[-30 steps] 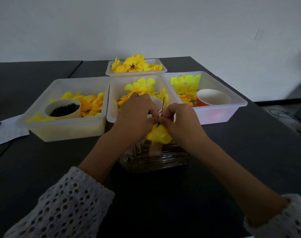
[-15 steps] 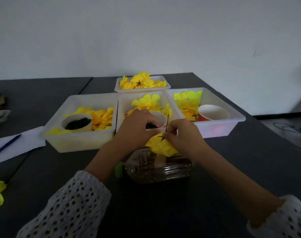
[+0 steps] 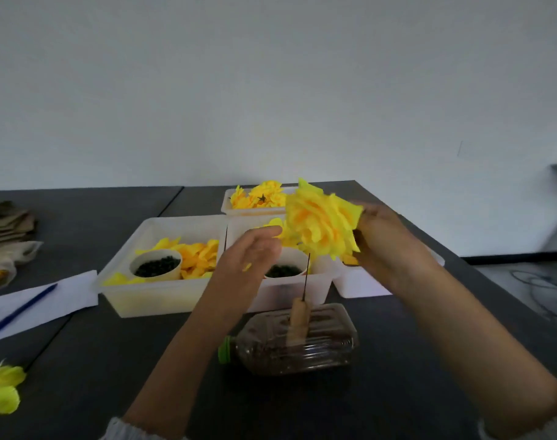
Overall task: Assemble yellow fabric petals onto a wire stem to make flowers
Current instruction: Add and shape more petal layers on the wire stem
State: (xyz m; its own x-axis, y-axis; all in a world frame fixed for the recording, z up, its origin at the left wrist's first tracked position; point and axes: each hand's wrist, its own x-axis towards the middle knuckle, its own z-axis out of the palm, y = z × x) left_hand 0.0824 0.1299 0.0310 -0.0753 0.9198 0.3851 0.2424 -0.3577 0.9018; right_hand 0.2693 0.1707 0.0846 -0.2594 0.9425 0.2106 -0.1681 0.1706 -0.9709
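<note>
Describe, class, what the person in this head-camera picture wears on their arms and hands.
Both forearms are bare up to near the bottom edge of the picture. There the left sleeve shows as a pale knitted cuff, and the right sleeve as a pale cuff, too blurred to tell its weave. The left hand and right hand are bare: no gloves, and no rings or watch that the picture shows.

Bare desk lies open in front of and to the right of the lying bottle. A thin wire stands up from a wooden handle at the bottle, blocking a straight reach to the middle tub. Tubs stand side by side behind, seemingly touching. At the left, paper with a pen and loose yellow petals take up room.
</note>
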